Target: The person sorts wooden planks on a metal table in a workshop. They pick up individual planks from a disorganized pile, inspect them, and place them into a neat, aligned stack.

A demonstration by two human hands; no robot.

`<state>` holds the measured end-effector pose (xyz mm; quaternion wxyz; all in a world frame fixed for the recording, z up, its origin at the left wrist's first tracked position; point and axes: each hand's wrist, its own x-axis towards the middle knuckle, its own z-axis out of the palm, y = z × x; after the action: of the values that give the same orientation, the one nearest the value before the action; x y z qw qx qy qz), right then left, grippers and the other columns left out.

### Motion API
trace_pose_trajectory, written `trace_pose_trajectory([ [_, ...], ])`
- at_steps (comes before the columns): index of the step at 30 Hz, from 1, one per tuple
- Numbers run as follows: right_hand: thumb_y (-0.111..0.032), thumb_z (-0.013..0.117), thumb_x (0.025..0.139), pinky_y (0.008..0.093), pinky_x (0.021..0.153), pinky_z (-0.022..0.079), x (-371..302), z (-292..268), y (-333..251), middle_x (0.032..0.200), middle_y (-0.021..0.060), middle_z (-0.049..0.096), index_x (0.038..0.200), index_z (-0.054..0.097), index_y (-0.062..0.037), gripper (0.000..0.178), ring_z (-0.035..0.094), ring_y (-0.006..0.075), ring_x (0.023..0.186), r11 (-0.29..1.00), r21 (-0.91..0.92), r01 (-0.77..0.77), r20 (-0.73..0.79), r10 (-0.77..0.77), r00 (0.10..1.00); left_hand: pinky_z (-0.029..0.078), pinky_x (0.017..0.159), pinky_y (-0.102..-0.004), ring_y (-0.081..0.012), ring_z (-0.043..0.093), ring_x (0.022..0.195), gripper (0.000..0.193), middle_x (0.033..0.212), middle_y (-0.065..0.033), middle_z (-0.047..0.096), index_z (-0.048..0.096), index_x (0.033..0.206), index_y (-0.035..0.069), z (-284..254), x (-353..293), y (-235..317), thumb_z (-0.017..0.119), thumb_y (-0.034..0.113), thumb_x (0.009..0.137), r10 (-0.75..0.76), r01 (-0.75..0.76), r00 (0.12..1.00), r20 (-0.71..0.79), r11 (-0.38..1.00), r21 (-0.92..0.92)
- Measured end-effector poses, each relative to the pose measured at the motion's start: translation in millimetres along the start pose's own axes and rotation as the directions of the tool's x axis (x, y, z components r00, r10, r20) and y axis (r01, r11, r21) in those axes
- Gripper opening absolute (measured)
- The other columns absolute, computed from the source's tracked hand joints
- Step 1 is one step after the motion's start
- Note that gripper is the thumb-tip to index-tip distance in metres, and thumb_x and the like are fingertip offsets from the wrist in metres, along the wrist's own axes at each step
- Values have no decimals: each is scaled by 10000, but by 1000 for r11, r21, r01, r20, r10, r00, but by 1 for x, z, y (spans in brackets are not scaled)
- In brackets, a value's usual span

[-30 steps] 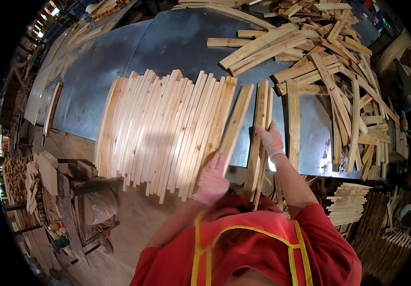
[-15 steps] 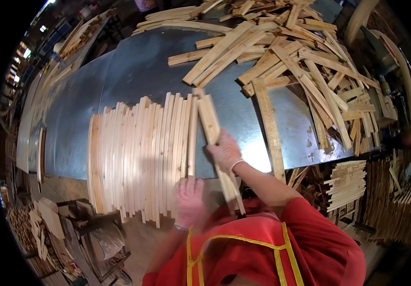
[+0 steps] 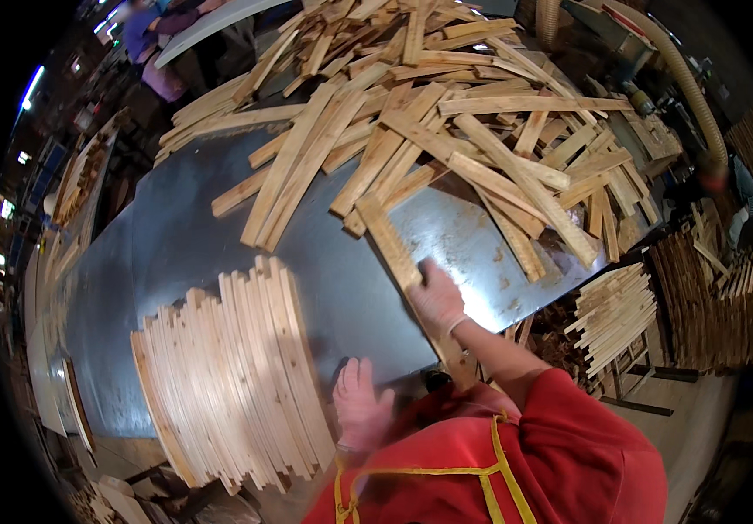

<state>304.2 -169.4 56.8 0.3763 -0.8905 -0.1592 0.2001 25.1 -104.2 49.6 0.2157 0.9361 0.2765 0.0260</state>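
My right hand point(image 3: 437, 301), in a pale glove, is closed around the near half of a wooden board point(image 3: 383, 236). That board slants from the pile toward my body, its near end reaching past the table's front edge. My left hand point(image 3: 361, 409), gloved in pink, has its fingers stretched out and holds nothing. It is just right of a row of wooden strips point(image 3: 237, 375) standing side by side, their near ends overhanging the table edge. The rightmost strip point(image 3: 293, 332) of the row shows a wide face.
A large heap of loose boards point(image 3: 481, 131) covers the far and right parts of the metal table point(image 3: 193, 210). Stacked strips point(image 3: 616, 314) stand below the table at right. Another person point(image 3: 145, 44) is at the far left beside a pale panel point(image 3: 219, 24).
The strip my right hand held has gone to the row's right end. That hand has moved to a board on the right. My view has shifted toward the heap.
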Motion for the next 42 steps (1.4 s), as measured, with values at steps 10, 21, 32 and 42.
trace_pose_trajectory([
  [10,-403,694,846,486,918,542,107,-120,-24,1115,237,709,1243,700,-55,528,677,425,1052,948,-180,264,5,-267,964,437,1138,-492,-423,510,1354,961,1570,-194,452,424,1560,44,37,89,19,774,432,753,-312,319,946,-91,944,80],
  [21,-505,834,774,476,1013,533,92,-160,78,1268,250,652,1489,465,-86,908,645,422,1195,901,-428,66,-78,-109,991,480,1122,-484,-431,555,1327,840,1579,-152,449,436,1561,131,34,74,-18,705,61,768,-388,350,913,-127,904,-247],
  [32,-397,793,827,409,1125,473,-55,21,6,1373,321,642,1643,261,41,1068,638,402,1292,937,346,38,358,-169,918,453,1160,-408,-295,439,1511,853,1662,-169,427,338,1665,64,18,20,-68,580,-98,863,-426,194,893,143,77,-978],
  [42,-419,650,894,470,1033,506,-27,87,-40,1265,268,690,1287,654,-27,555,641,429,1219,923,214,319,554,-384,739,304,1204,-550,-348,394,1438,920,1500,-127,458,440,1546,98,-27,-4,-30,814,429,773,-172,195,980,-98,925,326],
])
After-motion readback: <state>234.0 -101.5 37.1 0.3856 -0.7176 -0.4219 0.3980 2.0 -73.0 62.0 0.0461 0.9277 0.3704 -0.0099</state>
